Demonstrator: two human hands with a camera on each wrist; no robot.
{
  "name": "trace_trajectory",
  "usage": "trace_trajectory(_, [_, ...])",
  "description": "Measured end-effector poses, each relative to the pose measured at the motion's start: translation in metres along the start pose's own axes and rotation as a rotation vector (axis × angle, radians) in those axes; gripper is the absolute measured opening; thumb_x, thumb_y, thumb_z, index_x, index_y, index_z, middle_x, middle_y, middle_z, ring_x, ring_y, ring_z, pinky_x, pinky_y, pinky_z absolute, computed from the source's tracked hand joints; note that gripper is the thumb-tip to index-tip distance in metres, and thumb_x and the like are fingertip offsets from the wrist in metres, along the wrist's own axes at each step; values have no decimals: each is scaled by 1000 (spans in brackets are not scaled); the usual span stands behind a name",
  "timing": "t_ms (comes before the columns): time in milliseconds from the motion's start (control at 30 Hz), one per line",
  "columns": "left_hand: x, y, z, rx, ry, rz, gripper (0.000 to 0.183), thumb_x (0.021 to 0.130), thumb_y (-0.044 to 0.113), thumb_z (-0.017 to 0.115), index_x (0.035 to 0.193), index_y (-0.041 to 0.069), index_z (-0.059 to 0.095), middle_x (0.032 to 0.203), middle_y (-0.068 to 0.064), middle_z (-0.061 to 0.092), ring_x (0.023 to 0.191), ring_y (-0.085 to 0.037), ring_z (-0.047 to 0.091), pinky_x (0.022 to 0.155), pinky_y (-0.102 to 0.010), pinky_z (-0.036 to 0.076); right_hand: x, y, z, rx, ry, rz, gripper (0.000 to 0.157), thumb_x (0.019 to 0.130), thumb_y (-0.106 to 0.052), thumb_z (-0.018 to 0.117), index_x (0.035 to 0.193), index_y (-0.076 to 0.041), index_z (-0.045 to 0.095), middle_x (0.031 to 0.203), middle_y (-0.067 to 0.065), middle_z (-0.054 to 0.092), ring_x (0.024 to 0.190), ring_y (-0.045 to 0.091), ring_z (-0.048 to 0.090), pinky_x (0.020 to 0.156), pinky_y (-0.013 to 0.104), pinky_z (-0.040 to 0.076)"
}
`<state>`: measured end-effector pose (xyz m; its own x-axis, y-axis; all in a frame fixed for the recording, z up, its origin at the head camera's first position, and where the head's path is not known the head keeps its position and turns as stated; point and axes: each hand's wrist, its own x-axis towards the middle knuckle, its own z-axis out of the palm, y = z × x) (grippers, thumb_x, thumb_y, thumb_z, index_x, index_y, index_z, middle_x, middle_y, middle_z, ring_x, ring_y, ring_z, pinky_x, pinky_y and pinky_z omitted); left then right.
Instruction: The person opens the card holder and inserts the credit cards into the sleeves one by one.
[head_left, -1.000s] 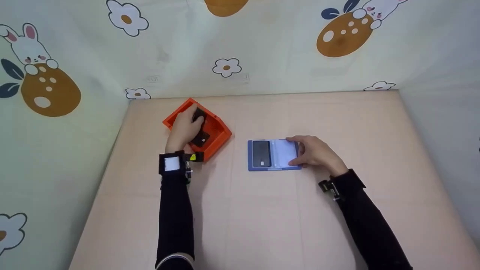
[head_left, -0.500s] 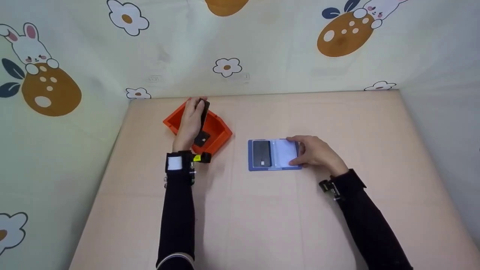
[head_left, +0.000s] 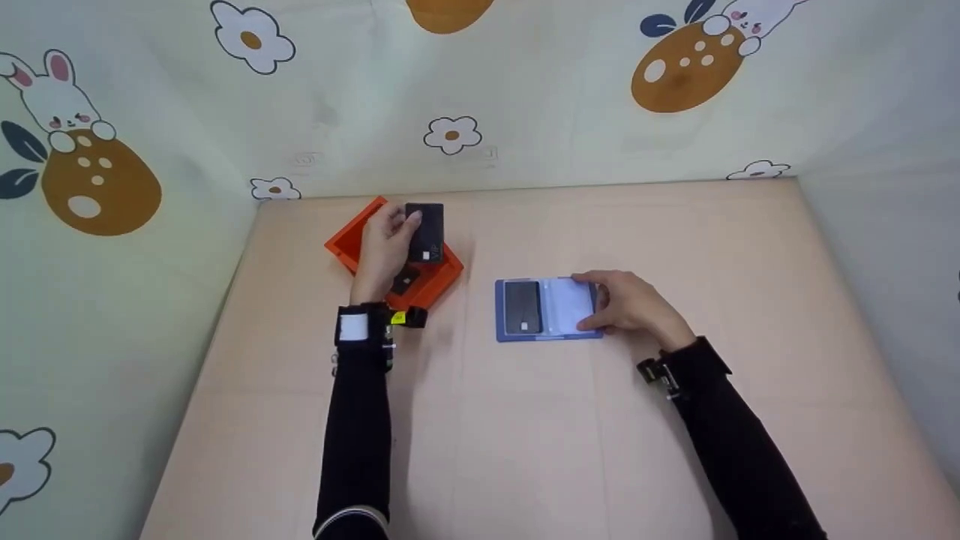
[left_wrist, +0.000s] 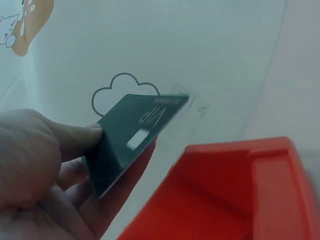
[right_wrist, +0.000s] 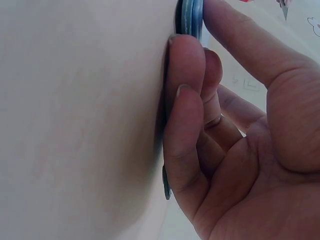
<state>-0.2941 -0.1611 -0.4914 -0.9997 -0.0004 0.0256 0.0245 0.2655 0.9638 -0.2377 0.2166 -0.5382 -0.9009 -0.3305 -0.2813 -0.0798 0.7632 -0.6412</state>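
Note:
My left hand pinches a black card between thumb and fingers, above the orange box. In the left wrist view the card shows a pale chip and "VIP" lettering. Another dark card lies inside the box. On the table a blue card holder is spread flat, a dark card in its left pocket and a pale sleeve on its right. My right hand grips the holder's right edge, thumb on the sleeve and other fingers curled at the side.
A table with a pale pink cover carries everything. Behind it hangs a pale curtain printed with flowers and rabbits, which also runs along both sides.
My left hand has lifted the black card out of the orange box and turned its face toward the head camera. The right hand and the card holder have stayed in place.

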Motion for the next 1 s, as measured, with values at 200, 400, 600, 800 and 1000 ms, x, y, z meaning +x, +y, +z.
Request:
trace_trajectory(200, [-3, 6, 8, -36, -150, 6, 38, 101, 8, 66, 137, 16, 58, 131, -11, 60, 101, -24, 63, 84, -28, 57, 0, 1, 1, 13, 1, -11, 86, 74, -22, 94, 151, -12, 55, 82, 8, 61, 64, 18, 59, 58, 30, 51])
trace_trajectory(400, [-7, 11, 16, -61, -258, 29, 37, 102, 2, 62, 136, 16, 62, 137, -9, 55, 120, -26, 58, 105, -36, 53, 0, 1, 1, 4, 4, -15, 86, 74, -23, 94, 150, -12, 55, 82, 8, 61, 65, 18, 59, 58, 30, 51])
trace_trajectory(600, [-8, 9, 26, -130, -243, 51, 16, 104, 8, 60, 119, 11, 56, 122, -12, 61, 110, -27, 63, 100, -36, 54, 1, 1, 0, -9, 0, -2, 86, 74, -22, 94, 150, -13, 55, 84, 9, 61, 68, 20, 58, 60, 30, 50])
trace_trajectory(800, [-9, 9, 28, -146, -236, 16, 37, 102, 2, 62, 136, 15, 56, 127, -12, 58, 112, -28, 65, 93, -38, 60, 1, 1, 1, -24, 5, -2, 87, 74, -23, 95, 150, -13, 55, 84, 8, 61, 71, 20, 57, 62, 30, 47])
trace_trajectory(1000, [-9, 11, 29, -104, -252, -22, 33, 101, 1, 62, 129, 18, 67, 136, -10, 51, 109, -30, 64, 95, -33, 58, 1, 2, 0, -15, 8, -4, 87, 73, -22, 95, 150, -12, 56, 85, 8, 61, 71, 19, 57, 62, 30, 47])
